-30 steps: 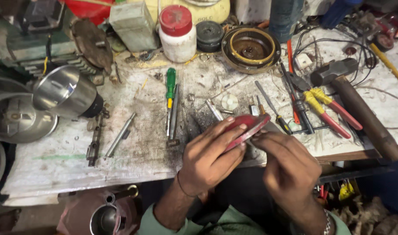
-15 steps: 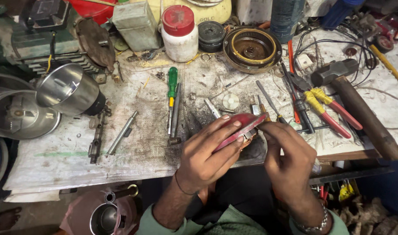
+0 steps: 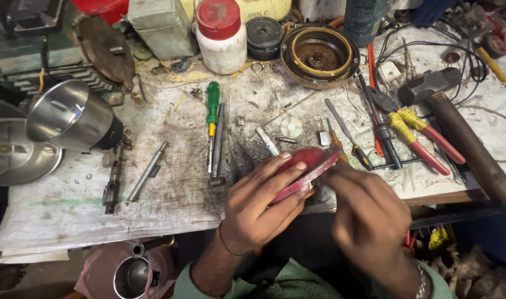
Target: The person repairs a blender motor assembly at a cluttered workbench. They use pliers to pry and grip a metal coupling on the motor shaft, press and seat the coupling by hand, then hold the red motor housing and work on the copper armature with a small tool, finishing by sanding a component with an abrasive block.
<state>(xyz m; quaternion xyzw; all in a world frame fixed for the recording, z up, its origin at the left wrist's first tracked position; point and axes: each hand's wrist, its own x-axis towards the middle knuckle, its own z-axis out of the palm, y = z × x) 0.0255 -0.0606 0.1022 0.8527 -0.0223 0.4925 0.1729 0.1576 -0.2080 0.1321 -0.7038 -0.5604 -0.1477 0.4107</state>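
My left hand (image 3: 264, 202) grips a flat red disc-shaped part (image 3: 311, 164), held on edge just above the near side of the dirty workbench (image 3: 170, 182). Its fingers wrap over the disc's upper face and the thumb is under it. My right hand (image 3: 369, 218) is at the disc's right rim, fingers bent toward it; whether it holds a small tool is hidden by the back of the hand.
A green-handled screwdriver (image 3: 212, 108) and a metal rod (image 3: 147, 171) lie left of the hands. Pliers (image 3: 416, 133), a hammer (image 3: 458, 133), a round metal housing (image 3: 319, 55), a white jar with red lid (image 3: 221, 36) and a shiny metal funnel (image 3: 70, 116) crowd the bench.
The red disc has tilted and shifted slightly right and up. My right hand has slid from under the disc to its right rim.
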